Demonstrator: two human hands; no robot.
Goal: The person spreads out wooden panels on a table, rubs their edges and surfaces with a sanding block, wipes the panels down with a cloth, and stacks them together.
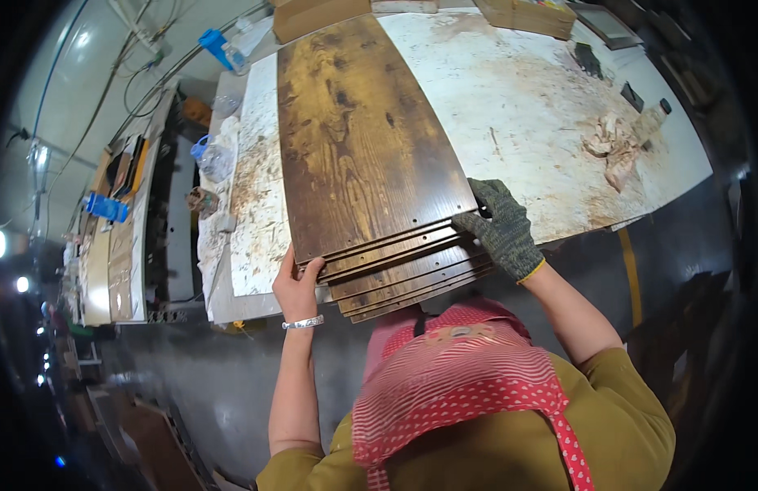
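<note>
A stack of dark brown wood-grain boards (354, 139) with small holes along the near end lies lengthwise on the white, stained worktable (542, 147). The lower boards (411, 286) jut out toward me past the table's near edge. At the near left corner my bare left hand (299, 282), with a bracelet at the wrist, grips the upper boards, thumb on top and fingers beneath. My right hand (501, 229), in a dark grey knit glove, grips the near right corner, its thumb at the edge and its other fingers along the side.
A crumpled, stained cloth (612, 150) and a small bottle (651, 121) lie on the right of the table. Cardboard boxes (313, 18) stand at the far edge. To the left are a plastic jug (213, 159), a blue bottle (215, 45) and another bench (139, 245).
</note>
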